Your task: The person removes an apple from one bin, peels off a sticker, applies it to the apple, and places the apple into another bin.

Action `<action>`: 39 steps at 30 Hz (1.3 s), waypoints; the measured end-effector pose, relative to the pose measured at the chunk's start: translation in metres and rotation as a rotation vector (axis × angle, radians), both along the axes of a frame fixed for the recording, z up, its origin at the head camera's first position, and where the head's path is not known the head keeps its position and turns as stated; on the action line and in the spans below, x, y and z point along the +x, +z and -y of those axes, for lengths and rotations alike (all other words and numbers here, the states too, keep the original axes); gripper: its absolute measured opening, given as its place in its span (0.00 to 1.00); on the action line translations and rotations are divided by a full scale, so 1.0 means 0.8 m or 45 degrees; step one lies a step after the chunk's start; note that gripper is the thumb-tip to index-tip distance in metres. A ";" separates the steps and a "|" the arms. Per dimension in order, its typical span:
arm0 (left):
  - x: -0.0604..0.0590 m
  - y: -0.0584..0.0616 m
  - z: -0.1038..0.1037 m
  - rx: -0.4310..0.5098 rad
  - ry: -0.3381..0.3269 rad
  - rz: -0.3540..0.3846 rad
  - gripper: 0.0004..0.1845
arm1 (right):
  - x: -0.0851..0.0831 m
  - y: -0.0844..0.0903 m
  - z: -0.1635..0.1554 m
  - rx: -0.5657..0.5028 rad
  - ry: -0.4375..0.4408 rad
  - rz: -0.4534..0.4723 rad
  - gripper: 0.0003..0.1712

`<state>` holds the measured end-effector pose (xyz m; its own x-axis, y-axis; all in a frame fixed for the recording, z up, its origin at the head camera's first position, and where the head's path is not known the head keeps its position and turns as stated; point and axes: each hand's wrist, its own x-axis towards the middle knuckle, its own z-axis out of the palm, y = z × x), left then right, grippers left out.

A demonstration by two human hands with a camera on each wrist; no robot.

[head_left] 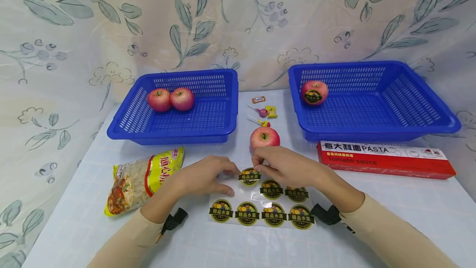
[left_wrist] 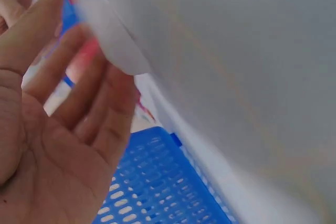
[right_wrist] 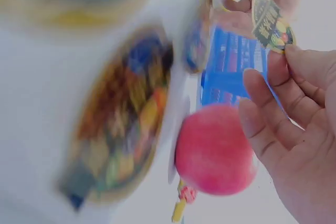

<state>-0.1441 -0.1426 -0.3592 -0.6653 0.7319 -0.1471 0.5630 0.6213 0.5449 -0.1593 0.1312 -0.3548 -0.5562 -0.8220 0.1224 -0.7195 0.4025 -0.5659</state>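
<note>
My right hand pinches a round black-and-gold fruit sticker between thumb and index finger. In the head view that sticker stands over the upper part of a clear sticker sheet. Several more stickers, such as one at the lower left, are on the sheet. At the sheet's upper left edge is my left hand, thumb and fingers apart; in the left wrist view a pale sheet edge overlaps its fingertips. Just beyond the right hand sits a red apple, its lower part hidden by that hand.
Two apples lie in the left blue basket; a stickered apple is in the right blue basket. Candies lie between them. A macaroni bag lies left, a red pasta box right.
</note>
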 end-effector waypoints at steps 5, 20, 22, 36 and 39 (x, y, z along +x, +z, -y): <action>-0.007 0.004 -0.015 0.175 0.059 -0.070 0.18 | -0.006 0.002 -0.013 -0.020 -0.034 -0.134 0.05; -0.024 -0.006 -0.069 0.391 0.135 -0.370 0.01 | -0.018 0.006 -0.031 0.000 -0.179 -0.299 0.06; -0.025 -0.007 -0.073 0.381 0.175 -0.405 0.02 | -0.020 0.006 -0.032 0.000 -0.199 -0.314 0.06; -0.039 -0.006 -0.088 0.300 0.339 -0.444 0.03 | -0.039 -0.009 -0.032 -0.094 -0.290 -0.299 0.04; -0.041 -0.006 -0.088 0.309 0.372 -0.450 0.05 | -0.042 -0.009 -0.031 -0.109 -0.303 -0.271 0.05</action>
<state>-0.1768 -0.0719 -0.3639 -0.8255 0.4933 0.2744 0.5605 0.6593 0.5011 -0.1926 0.1563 -0.3617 -0.6858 -0.6538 0.3198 -0.7169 0.5307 -0.4522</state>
